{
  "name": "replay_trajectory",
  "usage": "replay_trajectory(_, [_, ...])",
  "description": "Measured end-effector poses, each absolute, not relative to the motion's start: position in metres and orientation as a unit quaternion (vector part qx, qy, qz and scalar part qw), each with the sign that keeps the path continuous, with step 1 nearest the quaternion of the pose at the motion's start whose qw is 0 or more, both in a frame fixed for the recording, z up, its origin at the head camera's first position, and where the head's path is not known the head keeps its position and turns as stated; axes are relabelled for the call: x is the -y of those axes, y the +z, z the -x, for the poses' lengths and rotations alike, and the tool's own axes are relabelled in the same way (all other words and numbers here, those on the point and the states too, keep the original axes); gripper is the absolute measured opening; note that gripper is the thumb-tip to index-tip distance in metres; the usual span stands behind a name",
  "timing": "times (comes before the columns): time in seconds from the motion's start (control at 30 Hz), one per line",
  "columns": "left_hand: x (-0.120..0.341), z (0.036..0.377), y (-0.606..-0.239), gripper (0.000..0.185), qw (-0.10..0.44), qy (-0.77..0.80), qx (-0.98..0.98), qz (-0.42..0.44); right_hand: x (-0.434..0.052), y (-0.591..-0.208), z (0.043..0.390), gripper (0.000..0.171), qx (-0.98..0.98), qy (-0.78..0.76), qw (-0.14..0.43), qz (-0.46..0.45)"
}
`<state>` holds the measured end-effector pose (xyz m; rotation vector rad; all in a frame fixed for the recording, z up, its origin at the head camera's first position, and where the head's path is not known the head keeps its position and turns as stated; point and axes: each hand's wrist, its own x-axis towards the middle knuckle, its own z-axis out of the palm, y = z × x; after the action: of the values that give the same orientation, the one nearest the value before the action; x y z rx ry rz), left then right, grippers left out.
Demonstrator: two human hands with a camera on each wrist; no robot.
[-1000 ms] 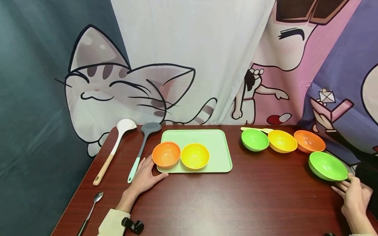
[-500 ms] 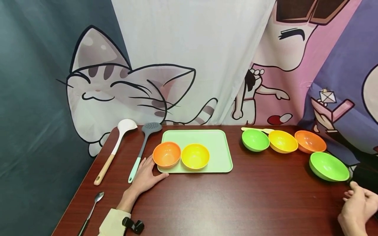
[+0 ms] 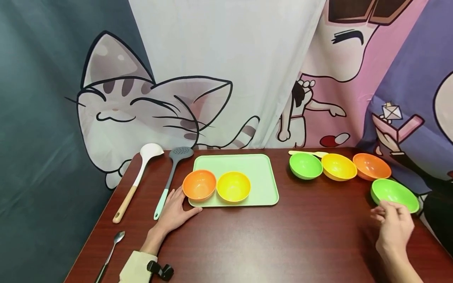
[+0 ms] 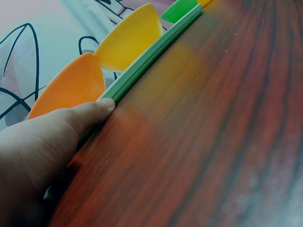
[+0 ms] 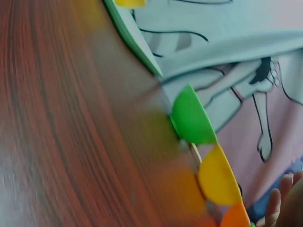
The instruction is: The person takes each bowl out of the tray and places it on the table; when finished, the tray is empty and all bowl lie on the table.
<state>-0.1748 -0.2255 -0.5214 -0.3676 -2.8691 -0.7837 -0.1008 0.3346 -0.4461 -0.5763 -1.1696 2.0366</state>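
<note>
In the head view my left hand [image 3: 174, 209] rests at the near left corner of the pale green tray [image 3: 260, 181]. Its thumb lies along the tray's front edge, and the left wrist view shows the thumb tip [image 4: 108, 102] touching that edge. An orange bowl [image 3: 199, 185] and a yellow bowl [image 3: 233, 187] sit side by side on the tray, the orange one close to my left fingers. My right hand [image 3: 394, 228] is above the table, its fingers loosely bent and nothing seen in them. Just behind it stands a larger green bowl [image 3: 396, 192], partly covered by the hand.
Along the back right are a small green bowl [image 3: 306, 166], another yellow bowl [image 3: 339, 168] and another orange bowl [image 3: 371, 167], with a pale yellow utensil [image 3: 308, 153] behind. At left lie a white ladle [image 3: 144, 169], a grey slotted turner [image 3: 173, 169] and a spoon [image 3: 109, 255].
My right hand has let go of the larger green bowl's right side, drawn back, then moved left in front of it. My left hand and the tray have stayed put.
</note>
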Motion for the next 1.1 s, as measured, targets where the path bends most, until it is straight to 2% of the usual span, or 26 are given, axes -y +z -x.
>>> replay_trajectory(0.2, [0.226, 0.174, -0.523, 0.100, 0.073, -0.263, 0.954, 0.123, -0.306, -0.451, 0.114, 0.012, 0.564, 0.741, 0.283, 0.230])
replay_trajectory(0.5, [0.225, 0.168, -0.521, 0.099, 0.070, -0.269, 0.952, 0.126, -0.260, -0.467, 0.128, 0.007, 0.643, 0.733, 0.184, 0.124])
replay_trajectory(0.83, [0.222, 0.173, -0.517, 0.101, 0.068, -0.268, 0.952, 0.127, -0.208, -0.466, 0.157, 0.028, 0.687, 0.719, 0.092, 0.053])
replay_trajectory(1.1, [0.225, 0.173, -0.516, 0.102, 0.068, -0.270, 0.953, 0.120, -0.170, -0.465, 0.176, 0.030, 0.715, 0.697, 0.047, 0.027])
